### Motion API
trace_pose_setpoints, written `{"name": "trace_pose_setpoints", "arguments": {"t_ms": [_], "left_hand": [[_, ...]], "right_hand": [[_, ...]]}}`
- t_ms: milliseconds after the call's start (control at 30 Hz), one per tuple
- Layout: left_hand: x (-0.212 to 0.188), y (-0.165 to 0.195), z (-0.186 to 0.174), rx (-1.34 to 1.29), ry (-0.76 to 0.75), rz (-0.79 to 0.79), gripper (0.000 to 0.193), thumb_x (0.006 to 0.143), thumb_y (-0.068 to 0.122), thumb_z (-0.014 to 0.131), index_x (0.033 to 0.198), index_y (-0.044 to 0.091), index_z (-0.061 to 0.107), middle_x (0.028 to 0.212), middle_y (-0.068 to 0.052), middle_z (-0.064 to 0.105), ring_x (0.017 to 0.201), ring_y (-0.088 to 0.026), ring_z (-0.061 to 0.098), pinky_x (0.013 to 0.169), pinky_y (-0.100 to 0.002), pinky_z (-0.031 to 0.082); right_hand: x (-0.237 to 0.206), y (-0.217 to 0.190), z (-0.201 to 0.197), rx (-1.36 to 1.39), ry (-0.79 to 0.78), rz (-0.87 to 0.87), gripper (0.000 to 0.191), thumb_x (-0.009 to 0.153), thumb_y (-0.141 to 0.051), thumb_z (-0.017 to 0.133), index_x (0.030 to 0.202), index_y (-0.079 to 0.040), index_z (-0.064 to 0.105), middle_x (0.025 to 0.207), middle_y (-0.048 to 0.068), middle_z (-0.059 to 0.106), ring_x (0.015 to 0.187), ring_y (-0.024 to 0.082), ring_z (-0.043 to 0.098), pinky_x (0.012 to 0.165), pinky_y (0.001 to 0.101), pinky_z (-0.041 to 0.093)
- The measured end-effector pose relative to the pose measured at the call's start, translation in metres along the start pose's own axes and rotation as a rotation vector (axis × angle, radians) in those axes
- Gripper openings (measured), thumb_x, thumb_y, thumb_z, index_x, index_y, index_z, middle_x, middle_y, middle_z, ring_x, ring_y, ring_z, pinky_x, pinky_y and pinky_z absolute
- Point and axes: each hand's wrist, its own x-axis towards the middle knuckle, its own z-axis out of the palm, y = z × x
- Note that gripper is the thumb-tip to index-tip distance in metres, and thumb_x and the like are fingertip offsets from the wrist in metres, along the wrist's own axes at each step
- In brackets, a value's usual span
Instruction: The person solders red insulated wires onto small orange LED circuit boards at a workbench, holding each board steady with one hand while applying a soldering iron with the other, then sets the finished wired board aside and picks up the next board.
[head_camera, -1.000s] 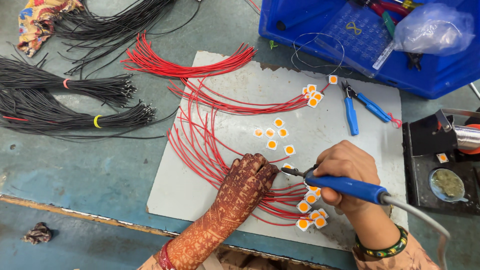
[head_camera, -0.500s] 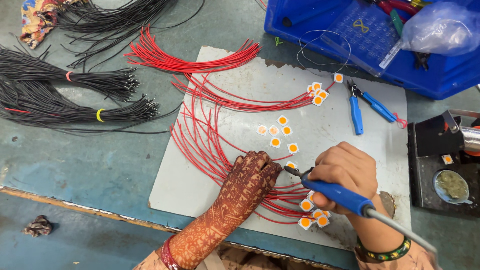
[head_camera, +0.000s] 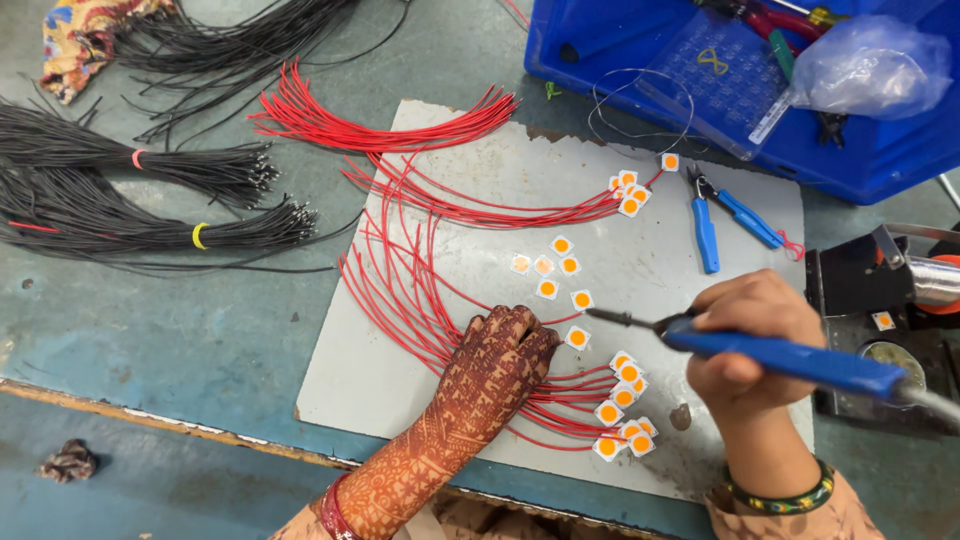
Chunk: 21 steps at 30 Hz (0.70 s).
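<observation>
My left hand (head_camera: 505, 355), patterned with henna, presses down on a fan of red wires (head_camera: 400, 270) on the grey board (head_camera: 700, 330). Its fingertips rest beside a small square chip with an orange centre (head_camera: 577, 337). My right hand (head_camera: 750, 345) grips a blue-handled soldering iron (head_camera: 780, 355); the iron's tip (head_camera: 600, 315) hovers just above that chip. Several more loose chips (head_camera: 552, 265) lie in the board's middle. Others, joined to red wires, cluster below my hands (head_camera: 622, 400) and at the top right (head_camera: 628, 192).
Blue-handled pliers (head_camera: 722, 215) lie on the board's right. A blue bin (head_camera: 760, 70) with tools and a plastic bag sits at the back right. A soldering stand (head_camera: 880, 320) stands far right. Bundles of black wires (head_camera: 150, 200) lie at left.
The soldering iron has lifted and swung right, its tip now off the chip. My left hand stays pressed on the wires. The camera has moved closer.
</observation>
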Motion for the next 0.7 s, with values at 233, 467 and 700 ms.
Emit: {"name": "trace_pose_setpoints", "arguments": {"t_ms": [233, 467, 700], "left_hand": [[0.017, -0.001, -0.015, 0.033, -0.089, -0.031, 0.023, 0.09, 0.021, 0.069, 0.109, 0.01, 0.067, 0.105, -0.01, 0.06, 0.099, -0.03, 0.059, 0.083, -0.046, 0.046], [0.043, -0.013, 0.002, 0.274, -0.054, 0.114, 0.024, 0.088, 0.023, 0.065, 0.106, 0.009, 0.066, 0.109, -0.013, 0.063, 0.103, -0.03, 0.061, 0.083, -0.047, 0.047], [0.047, -0.018, 0.006, 0.318, -0.175, 0.054, 0.017, 0.095, 0.023, 0.064, 0.104, 0.009, 0.067, 0.098, -0.011, 0.065, 0.097, -0.03, 0.063, 0.082, -0.049, 0.048]], "right_hand": [[-0.007, 0.032, -0.008, -0.006, 0.215, 0.183, 0.059, 0.117, -0.057, 0.044, 0.107, 0.001, 0.046, 0.086, 0.012, 0.056, 0.074, 0.022, 0.061, 0.069, 0.0296, 0.051], [-0.008, 0.034, -0.003, -0.012, 0.18, 0.206, 0.061, 0.116, -0.057, 0.044, 0.102, 0.002, 0.05, 0.085, 0.011, 0.057, 0.075, 0.02, 0.061, 0.071, 0.0288, 0.05], [-0.008, 0.031, -0.003, 0.019, 0.207, 0.239, 0.061, 0.115, -0.059, 0.045, 0.102, 0.001, 0.051, 0.086, 0.011, 0.058, 0.076, 0.019, 0.06, 0.073, 0.0278, 0.049]]}}
